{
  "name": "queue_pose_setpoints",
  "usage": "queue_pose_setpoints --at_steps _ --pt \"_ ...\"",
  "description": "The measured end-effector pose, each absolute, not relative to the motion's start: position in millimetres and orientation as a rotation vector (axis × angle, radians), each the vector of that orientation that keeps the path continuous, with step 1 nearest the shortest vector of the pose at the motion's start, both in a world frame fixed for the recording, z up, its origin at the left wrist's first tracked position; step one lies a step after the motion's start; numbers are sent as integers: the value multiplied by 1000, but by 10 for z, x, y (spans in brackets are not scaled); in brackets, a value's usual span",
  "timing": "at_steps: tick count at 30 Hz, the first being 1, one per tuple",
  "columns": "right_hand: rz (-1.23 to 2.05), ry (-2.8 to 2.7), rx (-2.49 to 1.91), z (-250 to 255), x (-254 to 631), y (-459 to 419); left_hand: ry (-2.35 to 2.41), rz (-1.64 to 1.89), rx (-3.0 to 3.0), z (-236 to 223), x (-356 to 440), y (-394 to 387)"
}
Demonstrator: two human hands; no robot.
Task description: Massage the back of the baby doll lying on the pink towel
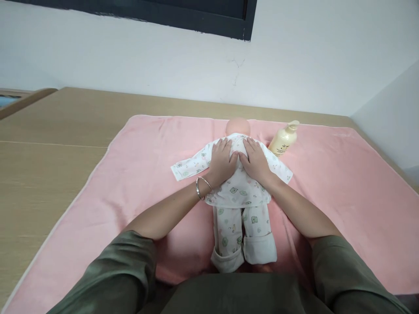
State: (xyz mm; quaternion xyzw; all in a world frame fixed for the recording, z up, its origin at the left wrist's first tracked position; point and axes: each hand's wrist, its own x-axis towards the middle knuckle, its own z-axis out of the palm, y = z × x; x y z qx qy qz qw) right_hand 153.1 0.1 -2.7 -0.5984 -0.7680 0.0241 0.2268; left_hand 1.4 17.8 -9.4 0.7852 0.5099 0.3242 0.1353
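Note:
A baby doll [238,126] lies on a pink blanket [144,174], its bald head pointing away from me and its face out of sight. It wears a white printed top [240,189] with long sleeves spread to both sides, and matching trousers [229,226] with turned-up cuffs. My left hand [223,162] rests flat on the left side of the doll's upper body, fingers stretched out. On the right side my right hand [255,162] lies flat in the same way. The two thumbs come close together over the middle of the top. Neither hand grips anything.
A cream pump bottle [284,138] leans or lies on the blanket just right of the doll's shoulder, beside the sleeve. Under the blanket is a wooden table [49,174]. A white wall [196,65] rises behind it, with a dark frame [196,22] above.

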Motion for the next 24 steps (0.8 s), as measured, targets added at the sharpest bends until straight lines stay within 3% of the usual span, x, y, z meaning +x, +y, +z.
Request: queue_pose_setpoints --at_steps 24 --pt "84 -2068 -1555 -127 1595 65 1475 935 2283 -117 0 192"
